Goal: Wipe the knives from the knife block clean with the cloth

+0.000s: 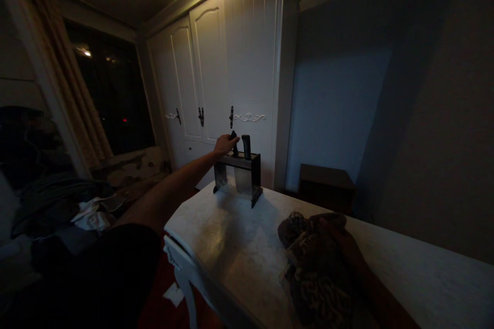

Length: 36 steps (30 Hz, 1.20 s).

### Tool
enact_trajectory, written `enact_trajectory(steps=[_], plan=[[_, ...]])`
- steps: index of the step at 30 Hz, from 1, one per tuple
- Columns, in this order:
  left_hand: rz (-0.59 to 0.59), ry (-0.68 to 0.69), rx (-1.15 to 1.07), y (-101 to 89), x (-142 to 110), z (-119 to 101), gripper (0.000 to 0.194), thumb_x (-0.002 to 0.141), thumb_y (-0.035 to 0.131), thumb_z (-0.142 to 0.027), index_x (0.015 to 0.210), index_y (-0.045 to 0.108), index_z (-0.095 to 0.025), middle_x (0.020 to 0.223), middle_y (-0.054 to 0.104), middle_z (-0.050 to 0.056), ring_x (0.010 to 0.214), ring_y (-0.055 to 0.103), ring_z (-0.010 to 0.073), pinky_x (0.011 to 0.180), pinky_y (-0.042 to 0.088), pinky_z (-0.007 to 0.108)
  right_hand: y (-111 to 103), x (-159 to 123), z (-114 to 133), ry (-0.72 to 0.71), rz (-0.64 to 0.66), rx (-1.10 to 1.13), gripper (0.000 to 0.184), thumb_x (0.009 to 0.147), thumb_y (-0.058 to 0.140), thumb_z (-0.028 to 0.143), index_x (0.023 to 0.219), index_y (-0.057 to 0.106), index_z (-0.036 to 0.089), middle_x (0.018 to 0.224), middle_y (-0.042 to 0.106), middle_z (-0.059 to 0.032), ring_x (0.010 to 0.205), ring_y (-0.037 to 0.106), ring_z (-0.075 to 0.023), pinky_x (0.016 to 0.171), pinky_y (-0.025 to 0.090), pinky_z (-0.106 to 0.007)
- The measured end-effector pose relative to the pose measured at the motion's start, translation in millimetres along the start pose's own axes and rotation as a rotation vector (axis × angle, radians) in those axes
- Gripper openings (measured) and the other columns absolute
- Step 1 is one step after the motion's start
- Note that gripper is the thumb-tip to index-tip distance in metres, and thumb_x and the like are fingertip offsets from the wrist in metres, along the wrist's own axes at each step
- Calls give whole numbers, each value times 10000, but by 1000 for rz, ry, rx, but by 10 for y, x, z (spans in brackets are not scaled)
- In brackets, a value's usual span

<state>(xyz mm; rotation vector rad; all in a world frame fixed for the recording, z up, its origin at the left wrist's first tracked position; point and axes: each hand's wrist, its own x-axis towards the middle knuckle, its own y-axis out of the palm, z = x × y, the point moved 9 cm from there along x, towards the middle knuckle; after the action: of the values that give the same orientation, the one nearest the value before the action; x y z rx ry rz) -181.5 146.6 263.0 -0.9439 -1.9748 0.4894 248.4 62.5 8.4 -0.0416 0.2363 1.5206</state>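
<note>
A knife rack (235, 162) with a black frame stands on the white table (239, 247), with a pale blade showing through its middle. My left hand (225, 145) reaches out to its top and is closed on the black handle of a knife (235, 148). Just to the right, a second black-handled knife (246, 146) sits upright in the same rack. At the lower right, my right hand (339, 239) is closed on a dark patterned cloth (320, 288), bunched up over the table. Dim light hides most of its fingers.
A white wardrobe (210, 61) stands behind the table. A dark brown low cabinet (327, 179) is beyond the table's far edge. Clothes (92, 213) lie heaped at the left, and a white scrap (174, 294) rests on the red floor by the table leg.
</note>
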Motion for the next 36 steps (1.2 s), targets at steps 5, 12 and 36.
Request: enact_trajectory(steps=[5,12,36], plan=[[32,-4,-29,66,-10,13,359,877,576,-452,736,637,-128,735,657,60,716,615,174,606,371,251,6,-3,0,-32,10,-12,579,474,829,521,851,696,103,836,725,-150,813,697,-326,719,584,-362],[-51,-7,-63,77,-83,66,321,833,648,-435,864,627,-117,862,667,96,800,605,198,695,409,278,-36,51,-55,-18,4,-18,479,518,826,481,835,693,148,861,732,-124,870,695,-328,770,582,-357],[-295,638,-568,219,-2246,-740,100,871,509,-141,825,591,-176,877,581,48,894,559,163,791,465,301,-84,69,-48,-93,-36,73,453,569,863,478,832,709,144,796,730,-71,738,698,-255,698,586,-331]])
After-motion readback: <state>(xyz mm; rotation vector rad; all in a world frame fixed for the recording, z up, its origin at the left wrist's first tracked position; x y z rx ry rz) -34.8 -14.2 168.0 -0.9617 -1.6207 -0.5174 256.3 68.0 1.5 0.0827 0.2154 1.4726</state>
